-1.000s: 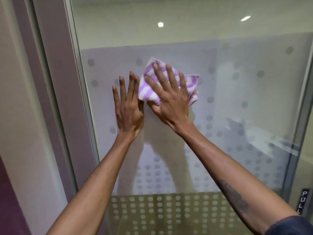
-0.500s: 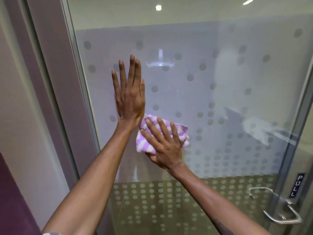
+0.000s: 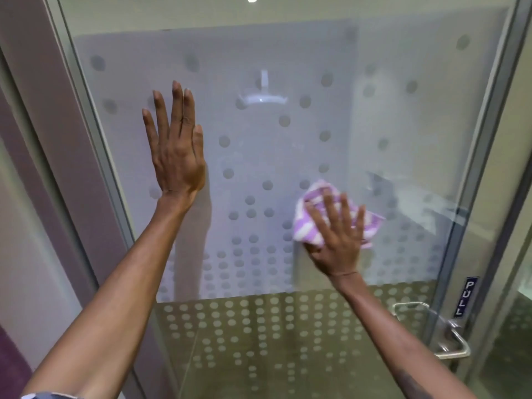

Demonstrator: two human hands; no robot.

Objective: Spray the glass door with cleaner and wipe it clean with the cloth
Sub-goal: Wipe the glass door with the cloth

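The glass door point(image 3: 259, 156) fills the view, frosted and dotted, with a clear band along the top. My left hand point(image 3: 177, 145) lies flat against the glass at the left, fingers straight and pointing up. My right hand point(image 3: 336, 234) presses a folded purple-and-white striped cloth point(image 3: 309, 226) against the glass at the centre right, fingers spread over it. The cloth and right hand are slightly blurred. No spray bottle is in view.
A metal pull handle point(image 3: 449, 338) sits at the door's lower right, beside a blue PULL sign point(image 3: 464, 296). A grey door frame point(image 3: 86, 133) runs down the left side and a metal post point(image 3: 489, 139) down the right. Ceiling lights reflect at the top.
My right hand has swept the cloth down from the upper middle of the glass and then to the right. The left hand stays flat on the glass.
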